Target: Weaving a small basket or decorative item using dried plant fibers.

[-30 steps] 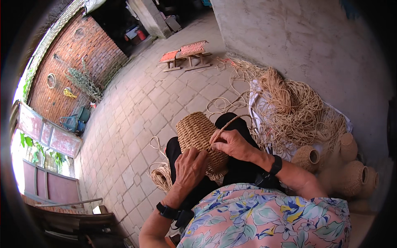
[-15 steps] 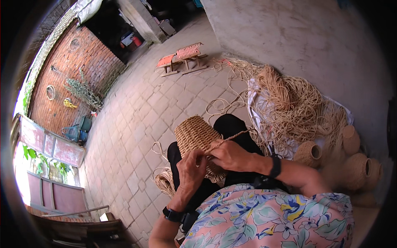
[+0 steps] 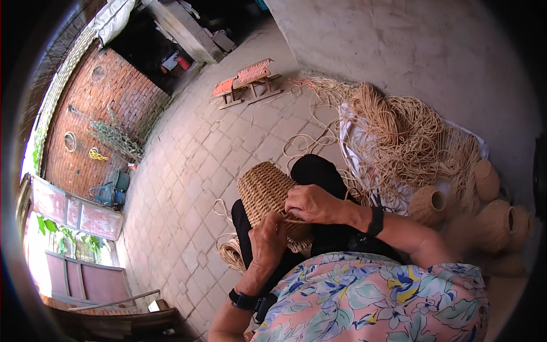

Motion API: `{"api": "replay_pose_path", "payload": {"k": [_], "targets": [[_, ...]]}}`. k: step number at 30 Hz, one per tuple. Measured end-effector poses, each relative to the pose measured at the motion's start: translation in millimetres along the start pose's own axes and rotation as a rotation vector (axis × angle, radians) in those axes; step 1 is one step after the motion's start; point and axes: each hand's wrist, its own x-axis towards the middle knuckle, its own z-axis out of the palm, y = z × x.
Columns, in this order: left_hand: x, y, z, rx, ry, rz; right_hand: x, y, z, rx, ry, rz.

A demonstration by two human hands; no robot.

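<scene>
A tan woven basket (image 3: 261, 187) rests on my lap between my dark-trousered knees. My left hand (image 3: 266, 240) is closed at its lower side, fingertips pinched on the cord at the weave. My right hand (image 3: 313, 204) is closed on the tan cord (image 3: 294, 219) just beside it, against the basket's right side. The fingertips of both hands are partly hidden. Loose cord loops and a coil (image 3: 231, 253) lie on the floor by my left leg.
A big heap of cord (image 3: 404, 137) on white sheeting lies at the right beside a plastered wall (image 3: 399, 40). Several woven pots (image 3: 491, 225) sit at my right. Wooden stools (image 3: 253, 74) stand ahead on the paved floor (image 3: 199, 171). A brick wall (image 3: 102, 85) runs along the left.
My right hand has closed in toward the basket and my left hand, drawing the cord end that stuck out to the right down against the weave. The view has shifted slightly.
</scene>
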Motion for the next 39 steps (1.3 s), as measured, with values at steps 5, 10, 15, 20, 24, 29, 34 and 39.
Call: {"api": "replay_pose_path", "payload": {"k": [5, 10, 15, 20, 24, 29, 34, 39], "targets": [[1, 8, -7, -0.482, -0.123, -0.386, 2, -1, 1, -0.196, -0.069, -0.05], [7, 16, -20, -1.022, -0.202, -0.741, 3, -4, 4, -0.368, -0.067, -0.163], [-3, 4, -21, -1.076, -0.175, -0.78, 17, -23, 15, -0.669, -0.199, -0.234], [-12, 6, -14, -0.519, -0.084, -0.393, 11, -1, 9, -0.216, 0.066, 0.056], [-13, 3, -18, -0.338, -0.017, -0.275, 1, 5, -6, 0.8, 0.123, 0.757], [-15, -1, -14, -0.051, -0.17, 0.109, 7, -7, 5, 1.067, 0.117, 0.731], [-26, -26, -21, -0.389, -0.242, -0.086, -5, 15, 1, 1.508, -0.002, 0.766], [-36, -155, -122, -1.094, 0.672, -0.861, -15, 15, -4, 1.477, 0.022, 0.692]]}}
